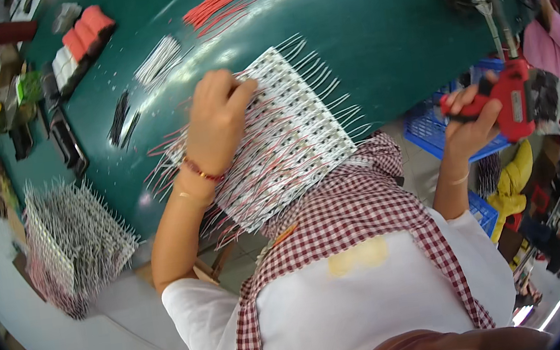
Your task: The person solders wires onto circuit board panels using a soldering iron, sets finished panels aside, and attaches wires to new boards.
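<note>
Panel [294, 121] of white boards, bristling with fine wires, lay askew at the near edge of the green table [389, 36], beside the checked apron [347, 205]. Left hand [219, 109] was over its far left part, fingers curled; whether they pinched a wire could not be told. Right hand [475, 126] gripped a red tool [517, 104]. Red wires [214, 6], white wires [160, 60] and black wires [119, 118] lay farther out.

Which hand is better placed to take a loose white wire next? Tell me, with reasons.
Probably the left hand: it is at the white board, near the loose white wires; the right hand grips a red tool, farther away.
</note>
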Motion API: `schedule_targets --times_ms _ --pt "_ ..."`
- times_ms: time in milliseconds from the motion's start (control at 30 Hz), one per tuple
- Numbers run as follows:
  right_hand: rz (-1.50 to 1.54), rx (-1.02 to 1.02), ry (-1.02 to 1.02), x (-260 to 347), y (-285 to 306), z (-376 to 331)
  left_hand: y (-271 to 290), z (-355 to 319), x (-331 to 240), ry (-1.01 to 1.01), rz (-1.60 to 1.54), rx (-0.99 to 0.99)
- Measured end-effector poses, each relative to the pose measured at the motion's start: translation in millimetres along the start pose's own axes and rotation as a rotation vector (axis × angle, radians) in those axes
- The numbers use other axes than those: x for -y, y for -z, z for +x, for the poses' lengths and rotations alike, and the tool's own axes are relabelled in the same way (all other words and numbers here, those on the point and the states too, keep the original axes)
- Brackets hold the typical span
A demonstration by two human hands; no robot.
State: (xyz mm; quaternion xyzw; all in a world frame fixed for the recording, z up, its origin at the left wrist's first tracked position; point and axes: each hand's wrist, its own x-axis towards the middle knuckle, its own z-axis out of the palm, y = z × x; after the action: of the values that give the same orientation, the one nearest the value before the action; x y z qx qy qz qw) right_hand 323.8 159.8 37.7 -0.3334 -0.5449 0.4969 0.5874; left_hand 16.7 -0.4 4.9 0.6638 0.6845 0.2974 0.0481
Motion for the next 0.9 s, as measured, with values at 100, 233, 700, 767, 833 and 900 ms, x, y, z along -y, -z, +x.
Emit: schedule_targets --times_ms 100,233,700,767,833,900 --pt "0.021 0.297 -0.182 1.8 -9.1 -40.0 -8.2 -5.0 2.6 0.001 -0.008 -0.014" --pt "-0.026 0.535 -0.508 -1.5 -16.6 -64.1 -8.1 -9.1 2.0 -0.005 0.016 -0.004" --pt "-0.354 0.811 -0.387 -16.8 -28.9 -68.3 -11.2 -10.1 0.6 -0.007 0.045 -0.01" --pt "-0.319 0.818 -0.381 -16.1 -30.9 -68.1 -10.4 -8.9 0.7 -0.009 0.034 -0.011" --pt "-0.337 0.823 -0.401 -12.0 -35.9 -66.6 -9.6 -8.1 0.6 -0.008 0.038 -0.001" --pt "-0.356 0.828 -0.421 -9.8 -36.8 -67.4 -9.1 -8.8 2.1 -0.013 0.05 0.029"
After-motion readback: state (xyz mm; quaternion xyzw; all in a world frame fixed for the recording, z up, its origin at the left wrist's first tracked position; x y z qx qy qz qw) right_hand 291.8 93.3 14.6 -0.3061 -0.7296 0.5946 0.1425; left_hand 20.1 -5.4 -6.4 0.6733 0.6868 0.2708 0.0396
